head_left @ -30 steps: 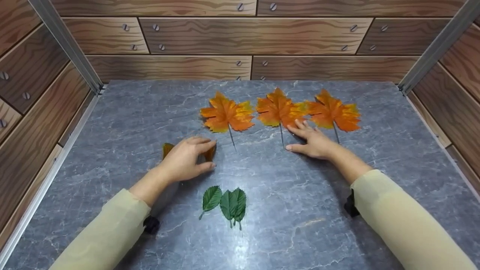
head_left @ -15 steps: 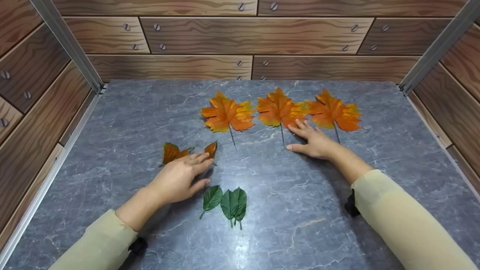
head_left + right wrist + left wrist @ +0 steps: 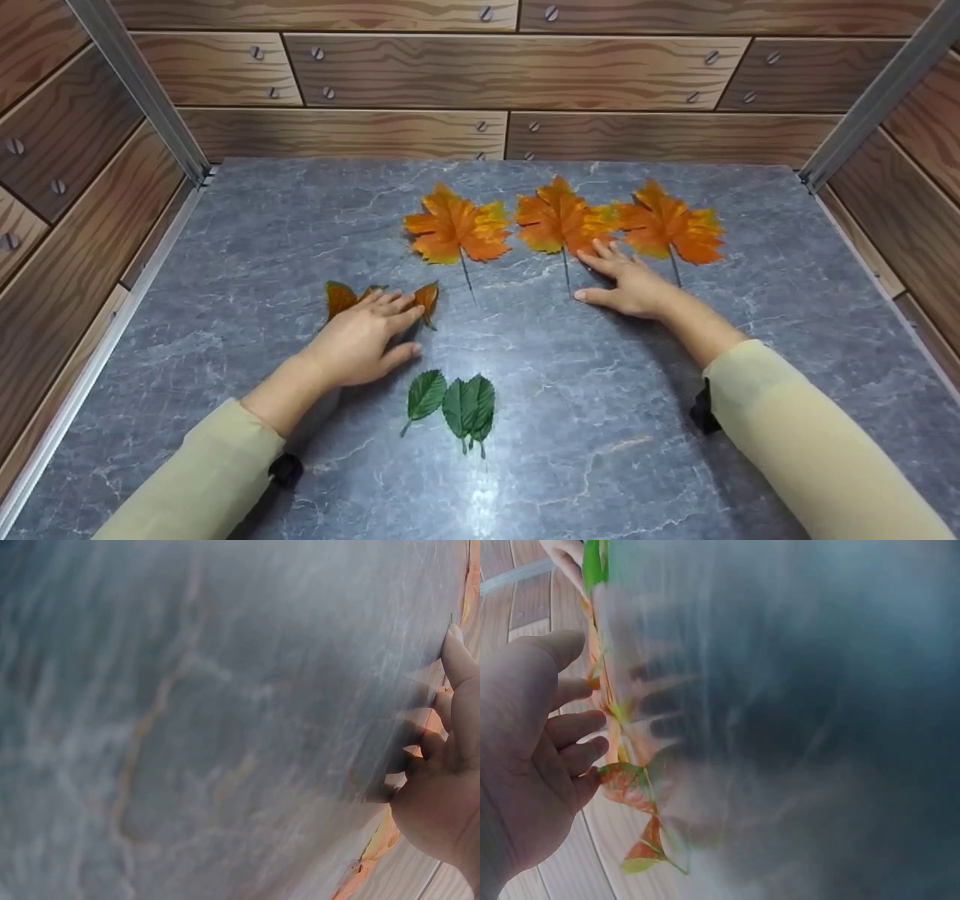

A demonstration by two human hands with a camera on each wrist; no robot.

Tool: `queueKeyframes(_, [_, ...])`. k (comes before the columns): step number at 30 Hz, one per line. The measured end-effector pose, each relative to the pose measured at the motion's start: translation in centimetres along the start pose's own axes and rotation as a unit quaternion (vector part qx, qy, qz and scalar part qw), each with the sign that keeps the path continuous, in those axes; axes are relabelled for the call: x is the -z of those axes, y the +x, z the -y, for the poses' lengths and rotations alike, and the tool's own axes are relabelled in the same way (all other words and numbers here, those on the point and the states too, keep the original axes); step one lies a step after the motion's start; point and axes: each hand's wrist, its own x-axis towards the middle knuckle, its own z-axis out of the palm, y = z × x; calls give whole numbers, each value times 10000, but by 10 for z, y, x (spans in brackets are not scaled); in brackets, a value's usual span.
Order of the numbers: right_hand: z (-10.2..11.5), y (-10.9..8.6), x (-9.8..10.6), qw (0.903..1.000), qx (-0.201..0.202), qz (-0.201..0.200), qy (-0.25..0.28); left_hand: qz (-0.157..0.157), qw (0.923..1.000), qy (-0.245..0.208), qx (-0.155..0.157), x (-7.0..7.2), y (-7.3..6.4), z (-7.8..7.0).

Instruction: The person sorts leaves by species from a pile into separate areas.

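Observation:
My left hand (image 3: 360, 341) is over a row of small brown-orange leaves, its fingers loosely spread and holding nothing. The left brown leaf (image 3: 340, 298) and the right brown leaf (image 3: 426, 300) show on either side of the fingers; what lies between is mostly covered. In the left wrist view, a reddish leaf (image 3: 630, 785) is close to the little finger. My right hand (image 3: 630, 285) rests on the table, fingers extended, fingertips at the lower edge of the middle orange maple leaf (image 3: 559, 217). Another maple leaf (image 3: 667, 225) lies just beyond it, its stem partly behind the hand.
A third maple leaf (image 3: 456, 225) lies left of the middle one, stem toward me. Several green leaves (image 3: 457, 405) lie nearer to me on the grey marbled table (image 3: 585, 450). Wood-patterned walls (image 3: 517, 71) close off the back and sides.
My left hand has let go of the right brown leaf and drawn back toward me, then shifted slightly forward over the brown leaves. The right hand has stayed in place.

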Motion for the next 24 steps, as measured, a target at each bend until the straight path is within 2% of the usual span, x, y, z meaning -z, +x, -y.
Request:
queueKeyframes(4, [-1, 0, -1, 10000, 0, -25, 36, -105, 9999, 69, -12, 3, 6, 2])
queueKeyframes(9, [-1, 0, 1, 10000, 28, -20, 48, -305, 9989, 188, -311, 3, 4, -11])
queueKeyframes(12, [1, 0, 3, 10000, 8, -30, 32, -152, 9991, 130, -383, 2, 1, -19])
queueKeyframes(15, [1, 1, 4, 10000, -11, -27, 21, 76, 9996, 35, -279, 1, 1, -21])
queueKeyframes(18, [1, 1, 3, 10000, 2, -21, 23, 265, 9995, -111, -98, -1, 2, -20])
queueKeyframes(24, [0, -1, 0, 9999, 90, -84, 29, 564, 9971, -512, 65, -5, 3, -14])
